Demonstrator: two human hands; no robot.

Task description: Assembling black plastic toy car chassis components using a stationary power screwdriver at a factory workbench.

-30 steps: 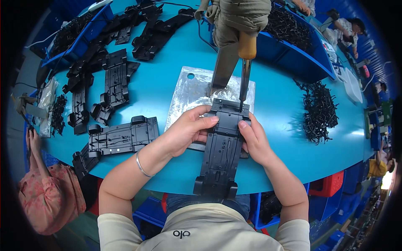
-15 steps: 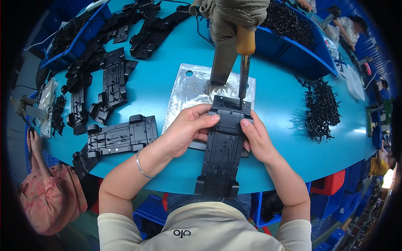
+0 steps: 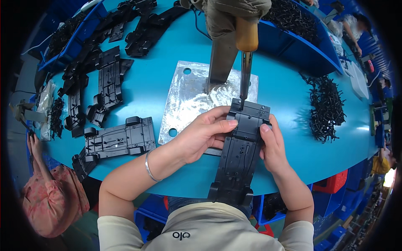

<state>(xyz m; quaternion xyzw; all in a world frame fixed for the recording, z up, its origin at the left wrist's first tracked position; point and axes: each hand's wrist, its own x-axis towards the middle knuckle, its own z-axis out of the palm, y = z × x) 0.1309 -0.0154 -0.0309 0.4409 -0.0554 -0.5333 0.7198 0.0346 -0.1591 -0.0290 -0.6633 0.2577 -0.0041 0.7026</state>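
A long black moulded plastic chassis plate (image 3: 240, 152) lies lengthwise away from the person, its far end resting on the round turquoise table (image 3: 167, 79) and its near end jutting out past the table's front edge, above the person's lap. The left hand (image 3: 201, 136) grips the plate's left side near the far end, fingers curled over the top face and the thumb lying along the edge. The right hand (image 3: 271, 146) clasps the right side, thumb on the top face and the fingers wrapped under the rim, so both hands are closed on the same part. At the far left corner of the plate, the dark metal tip of a tool with a rounded wooden handle (image 3: 246, 50) stands nearly upright and touches the plastic; the tool hangs from a drab green fixture at the top of the view. Under that end of the plate lies a scuffed, silvery metal sheet with round holes at its corners (image 3: 188, 98), flat on the table. To the left, just beside the left forearm, another black chassis plate (image 3: 119, 138) lies crosswise, and more black plastic parts (image 3: 104, 79) are strewn farther back towards a blue bin (image 3: 71, 42). On the right, well apart from the hands, sits a loose heap of small black plastic pieces (image 3: 324, 106), with a second blue tray (image 3: 305, 46) behind it.
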